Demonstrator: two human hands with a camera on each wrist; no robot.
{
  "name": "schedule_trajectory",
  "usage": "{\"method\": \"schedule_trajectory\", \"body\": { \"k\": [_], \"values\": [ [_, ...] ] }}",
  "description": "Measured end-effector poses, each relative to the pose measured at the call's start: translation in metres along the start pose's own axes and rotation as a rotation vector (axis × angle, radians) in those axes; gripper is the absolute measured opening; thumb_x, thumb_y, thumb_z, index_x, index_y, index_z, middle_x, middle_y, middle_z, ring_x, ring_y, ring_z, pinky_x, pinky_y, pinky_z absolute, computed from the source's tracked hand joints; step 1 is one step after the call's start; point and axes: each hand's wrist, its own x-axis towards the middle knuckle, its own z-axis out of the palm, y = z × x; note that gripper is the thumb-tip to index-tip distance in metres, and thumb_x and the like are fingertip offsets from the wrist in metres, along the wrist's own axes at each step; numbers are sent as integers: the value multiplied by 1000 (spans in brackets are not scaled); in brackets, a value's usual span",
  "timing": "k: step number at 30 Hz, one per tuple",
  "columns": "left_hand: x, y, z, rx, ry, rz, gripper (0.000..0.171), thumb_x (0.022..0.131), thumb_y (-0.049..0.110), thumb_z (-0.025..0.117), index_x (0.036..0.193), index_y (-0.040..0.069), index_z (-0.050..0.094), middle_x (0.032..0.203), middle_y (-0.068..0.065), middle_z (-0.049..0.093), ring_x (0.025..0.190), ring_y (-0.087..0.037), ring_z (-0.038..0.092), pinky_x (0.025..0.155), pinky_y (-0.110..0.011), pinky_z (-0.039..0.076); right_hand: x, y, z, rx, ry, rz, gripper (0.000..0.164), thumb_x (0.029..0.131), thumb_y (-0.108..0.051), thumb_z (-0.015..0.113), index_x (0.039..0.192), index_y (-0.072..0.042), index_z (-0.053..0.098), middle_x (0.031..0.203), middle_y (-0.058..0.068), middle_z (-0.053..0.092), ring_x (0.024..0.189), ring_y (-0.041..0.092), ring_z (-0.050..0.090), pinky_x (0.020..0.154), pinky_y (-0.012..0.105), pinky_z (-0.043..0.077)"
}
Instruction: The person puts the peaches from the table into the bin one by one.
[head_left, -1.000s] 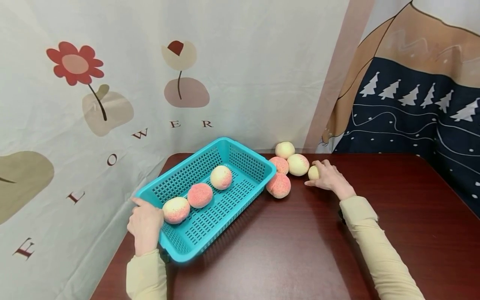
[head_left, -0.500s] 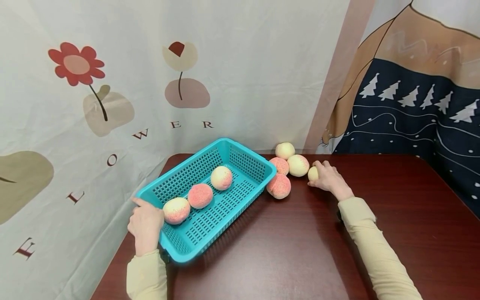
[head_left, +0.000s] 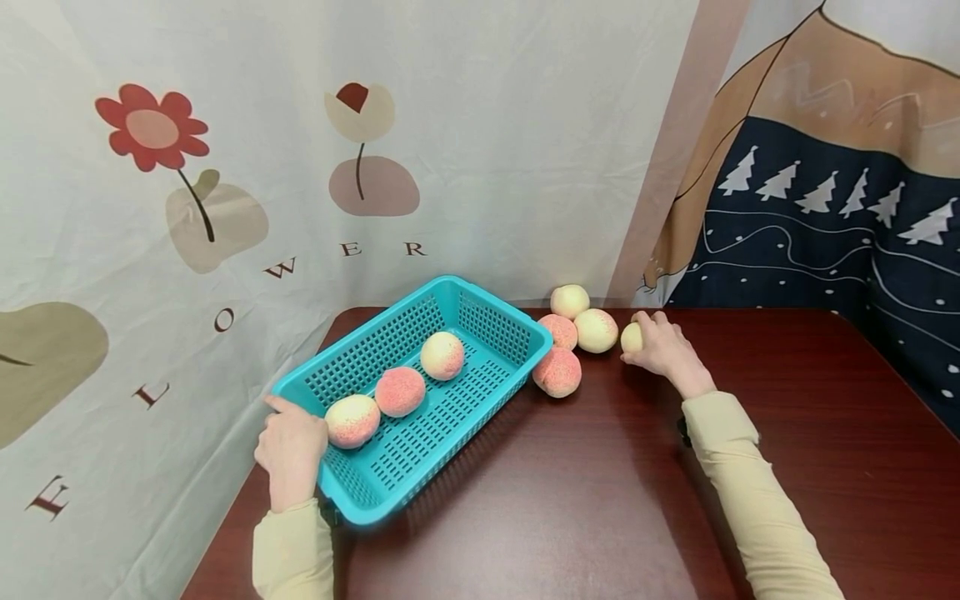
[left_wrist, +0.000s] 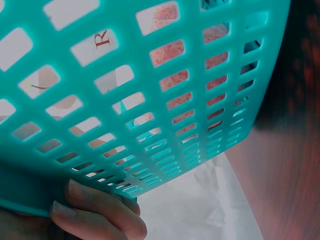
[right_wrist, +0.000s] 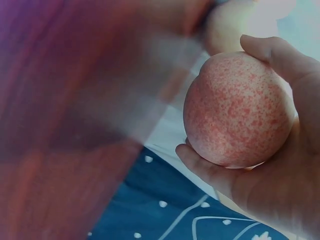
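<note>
At the near left corner of the turquoise plastic basket (head_left: 450, 450), my left hand (head_left: 291, 450) grips the rim; in the left wrist view its curled fingers (left_wrist: 97, 210) show under the edge. Three peaches sit in a row inside the basket, the middle one (head_left: 401, 392) pinker than the others. My right hand (head_left: 669, 350) holds a pale peach (head_left: 632, 338) to the right of the basket. The right wrist view shows this peach (right_wrist: 240, 110) speckled red, with thumb and fingers curled round it; some fingers are hidden.
Beside the basket's right end lie several more peaches: a pink one (head_left: 557, 372) in front, another pink one (head_left: 559, 332), a cream one (head_left: 596, 331) and a pale one (head_left: 570, 301) at the back. A printed curtain (head_left: 510, 167) hangs behind the dark red table (head_left: 570, 500).
My right hand has closed round the pale peach and shifted it slightly to the right, widening the gap to the cream peach. The left hand and the basket have stayed put.
</note>
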Motion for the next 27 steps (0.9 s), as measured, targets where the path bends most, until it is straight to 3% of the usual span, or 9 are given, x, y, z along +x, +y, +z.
{"method": "schedule_trajectory", "body": {
  "k": [10,19,27],
  "values": [
    [1,0,-1,5,-8,1,76,90,15,37,143,-18,-7,119,-47,43,103,-61,50,78,-63,44,-1,-29,-27,-10,114,-64,60,77,-26,71,125,-3,45,121,30,43,100,49,45,73,57,47],
    [1,0,-1,5,-17,-3,77,91,15,37,143,-18,-7,121,-47,42,104,-61,49,79,-64,44,-5,-86,-56,-84,124,-177,63,78,-28,71,130,-4,43,124,26,44,106,52,47,76,61,47],
    [0,1,-2,12,-21,-7,77,91,16,38,143,-18,-7,121,-47,42,103,-60,50,79,-63,45,-7,-140,-71,-114,144,-319,60,76,-28,71,128,-10,46,124,19,45,104,42,48,72,56,51]
  ]
}}
